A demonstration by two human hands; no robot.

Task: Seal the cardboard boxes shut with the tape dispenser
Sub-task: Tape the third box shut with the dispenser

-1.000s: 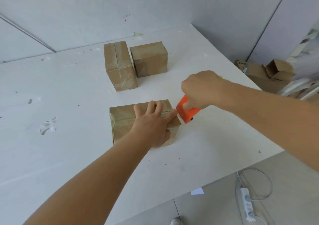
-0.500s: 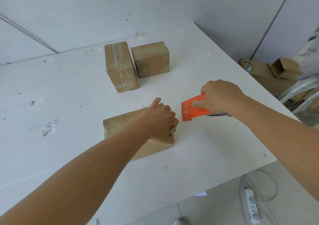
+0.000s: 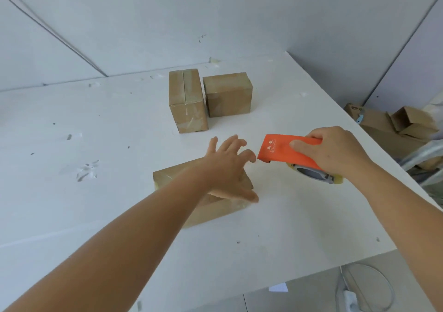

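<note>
Here's the near brown cardboard box (image 3: pixel 215 210), lying low on the white table (image 3: pixel 96 204) close to the front edge, its top and side glossy with what looks like clear tape. Over it hangs the left hand (image 3: pixel 226 168), fingers spread and reaching forward past the box's far edge, the thumb down by the right corner; whether the palm actually rests on the box can't be told from up here. Just to the right, off the box and above bare table, the right hand (image 3: pixel 335 153) grips the orange plastic tape dispenser (image 3: pixel 285 152), fingers curled over its back and thumb pressed flat on the orange side, the roll of clear tape (image 3: pixel 314 175) peeking out underneath. The dispenser's front lip sits just beside the left fingertips, near but not touching. By my read this box is between strips: the dispenser is clear of it and the left hand looks set to turn or steady it. The next move calls for settling the box square, finding the seam that is not yet sealed, and bringing the dispenser's edge down onto one end of it. Further back, two more brown cardboard boxes stand side by side, the taller left one (image 3: pixel 187 100) with tape along its top seam, the squat right one (image 3: pixel 227 93) just beside it.
</note>
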